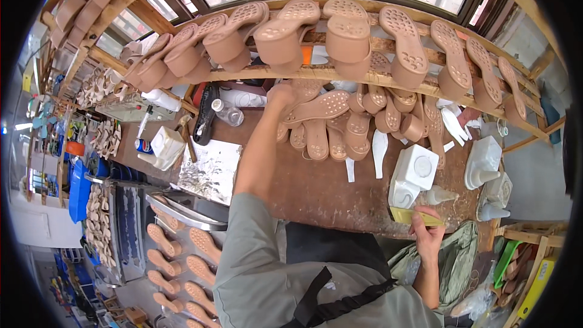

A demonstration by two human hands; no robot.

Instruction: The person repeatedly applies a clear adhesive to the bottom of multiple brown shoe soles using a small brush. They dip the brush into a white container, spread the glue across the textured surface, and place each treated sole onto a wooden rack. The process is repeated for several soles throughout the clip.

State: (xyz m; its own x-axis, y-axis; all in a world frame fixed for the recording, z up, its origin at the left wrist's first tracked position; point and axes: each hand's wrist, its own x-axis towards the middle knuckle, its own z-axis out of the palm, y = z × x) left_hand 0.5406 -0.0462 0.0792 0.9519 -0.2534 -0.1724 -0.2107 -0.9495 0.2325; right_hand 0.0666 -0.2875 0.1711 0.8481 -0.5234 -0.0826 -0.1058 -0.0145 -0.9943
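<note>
1. Holding yellow flat strip (401, 215) in R hand (427, 232), just beside white square bottle (419, 167), at near edge of brown workbench (316, 191). Having thumb + fingers closed on the strip.
2. Having L hand (281, 95) at far side of bench, under wooden rail (255, 73), next to a tan heeled sole (325, 106). Cannot tell if gripping this sole or only touching: fingertips partly hidden.
3. Finding same sole on upper part of heap, w/ many other tan soles (317, 140) around + below, and white cut pieces (379, 146) near the front.
4. Judging from pose only: prob. handling of soles at the heap, w/ strip held apart on R side.
5. Calling next, as careful guess, for sure hold on one sole, w/o dragging neighbours, and w/o knocking the rail above.
6. Re labels: noticing some print on yellow box (537, 288) at lower R, also coloured label on small blue can (143, 145) at L; too small to read w/ certainty. Seeing no clear writing on soles or strip.
</note>
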